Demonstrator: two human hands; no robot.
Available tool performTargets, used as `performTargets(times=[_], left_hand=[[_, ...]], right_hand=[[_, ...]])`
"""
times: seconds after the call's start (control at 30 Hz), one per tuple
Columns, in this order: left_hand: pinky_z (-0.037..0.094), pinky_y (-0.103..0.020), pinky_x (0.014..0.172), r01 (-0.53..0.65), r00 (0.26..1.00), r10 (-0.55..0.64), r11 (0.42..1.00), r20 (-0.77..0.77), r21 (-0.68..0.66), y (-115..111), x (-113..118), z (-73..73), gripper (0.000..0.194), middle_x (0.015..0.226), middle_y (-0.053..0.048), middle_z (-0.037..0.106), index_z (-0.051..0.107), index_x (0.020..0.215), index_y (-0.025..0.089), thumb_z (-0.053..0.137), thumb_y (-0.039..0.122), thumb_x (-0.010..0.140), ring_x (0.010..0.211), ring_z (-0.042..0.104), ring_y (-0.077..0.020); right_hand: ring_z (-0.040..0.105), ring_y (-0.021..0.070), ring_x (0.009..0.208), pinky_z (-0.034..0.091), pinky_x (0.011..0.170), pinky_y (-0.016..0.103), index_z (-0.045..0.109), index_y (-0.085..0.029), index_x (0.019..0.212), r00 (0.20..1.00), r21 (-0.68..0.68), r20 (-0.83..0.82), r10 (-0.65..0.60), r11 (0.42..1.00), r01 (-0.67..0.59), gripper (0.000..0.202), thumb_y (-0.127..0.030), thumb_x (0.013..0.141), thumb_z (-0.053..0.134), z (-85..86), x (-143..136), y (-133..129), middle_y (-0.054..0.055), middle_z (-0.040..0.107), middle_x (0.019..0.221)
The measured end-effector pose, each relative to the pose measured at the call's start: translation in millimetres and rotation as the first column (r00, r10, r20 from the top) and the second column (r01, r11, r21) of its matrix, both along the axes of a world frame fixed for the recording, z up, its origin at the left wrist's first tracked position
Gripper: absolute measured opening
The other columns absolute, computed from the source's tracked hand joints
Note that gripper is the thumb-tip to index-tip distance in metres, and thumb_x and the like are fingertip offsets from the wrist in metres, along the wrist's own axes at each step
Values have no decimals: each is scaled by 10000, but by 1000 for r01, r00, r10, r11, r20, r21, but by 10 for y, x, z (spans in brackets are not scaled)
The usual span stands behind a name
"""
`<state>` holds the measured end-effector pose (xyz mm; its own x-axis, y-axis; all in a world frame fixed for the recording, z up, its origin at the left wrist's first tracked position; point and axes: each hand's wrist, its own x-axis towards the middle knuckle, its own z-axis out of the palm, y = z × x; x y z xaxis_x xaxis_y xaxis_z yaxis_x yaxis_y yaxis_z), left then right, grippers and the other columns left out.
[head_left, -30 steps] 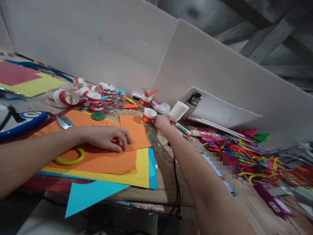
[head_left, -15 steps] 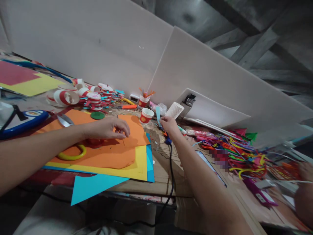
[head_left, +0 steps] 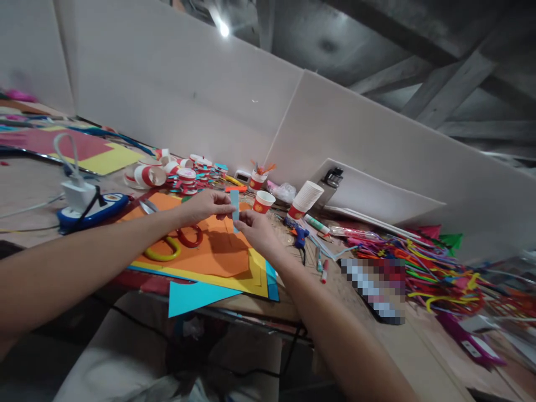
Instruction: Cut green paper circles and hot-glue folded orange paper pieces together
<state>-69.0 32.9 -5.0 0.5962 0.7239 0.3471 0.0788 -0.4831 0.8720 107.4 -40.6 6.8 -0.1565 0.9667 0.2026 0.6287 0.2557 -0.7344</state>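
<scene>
A narrow light-blue paper strip (head_left: 235,200) stands upright between my two hands. My left hand (head_left: 209,205) pinches its left edge with thumb and fingers, while my right hand (head_left: 256,228) grips its lower end. Below them lie orange paper sheets (head_left: 226,257) over yellow and blue ones. Scissors with one yellow and one red handle loop (head_left: 164,249) rest on the orange paper beneath my left forearm. A blue paper piece (head_left: 196,297) juts over the table's front edge. Just beyond my hands stands a red-and-white paper cup (head_left: 264,202).
A stack of paper cups (head_left: 309,196), a blue glue gun (head_left: 300,235) and a glue stick tube (head_left: 317,224) lie to the right. Farther right is a heap of coloured pipe cleaners (head_left: 422,268). Left stand a blue power strip (head_left: 94,212) and several cup crafts (head_left: 186,181).
My right hand has brought the blue strip leftward from beside the cup stack, over the orange paper. My left hand has come to it and taken hold. The camera view has shifted left.
</scene>
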Motion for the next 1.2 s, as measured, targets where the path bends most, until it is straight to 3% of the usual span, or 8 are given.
performTargets(times=[0.23, 0.57, 0.93, 1.07, 1.2], left_hand=[[405, -218, 566, 42, 998, -38, 995, 41, -93, -2, -2, -17, 297, 597, 6, 599, 630, 704, 146, 691, 428, 776, 574, 531, -93], [349, -201, 500, -43, 980, 98, 954, 173, -296, -36, 19, 26, 214, 529, 17, 553, 599, 656, 128, 747, 275, 702, 497, 474, -65], [419, -191, 530, 9, 945, 123, 915, 302, -403, 101, -5, -64, 255, 639, -16, 649, 627, 706, 113, 810, 282, 654, 526, 544, -64], [458, -207, 556, 143, 910, -6, 943, 415, -300, 60, -20, -47, 268, 712, -35, 698, 606, 765, 128, 808, 286, 686, 561, 605, -85], [548, -322, 739, 312, 889, -215, 931, 405, -190, -52, -40, 4, 239, 945, -103, 742, 637, 723, 134, 831, 254, 651, 777, 700, -174]], right_hand=[[417, 88, 553, 298, 532, 223, 600, -167, 649, 998, -97, -47, -48, 994, 43, 152, -227, 785, 564, -59, 2, -42, -51, 514, 580], [441, 84, 527, 328, 496, 211, 605, -172, 685, 995, -160, -63, -73, 985, 62, 157, -243, 813, 549, -79, -3, -114, -41, 533, 602], [459, 95, 565, 340, 540, 226, 575, -178, 667, 996, -85, -41, -74, 994, 70, 144, -232, 798, 552, -160, 93, -43, -41, 535, 610], [476, 93, 559, 347, 533, 225, 582, -175, 675, 990, -68, -85, -110, 992, 105, 137, -231, 795, 547, -167, 136, -23, -25, 580, 631], [495, 80, 536, 384, 535, 216, 570, -180, 726, 927, -69, -340, -160, 987, 145, 108, -262, 794, 550, -160, 182, 9, -18, 623, 665]])
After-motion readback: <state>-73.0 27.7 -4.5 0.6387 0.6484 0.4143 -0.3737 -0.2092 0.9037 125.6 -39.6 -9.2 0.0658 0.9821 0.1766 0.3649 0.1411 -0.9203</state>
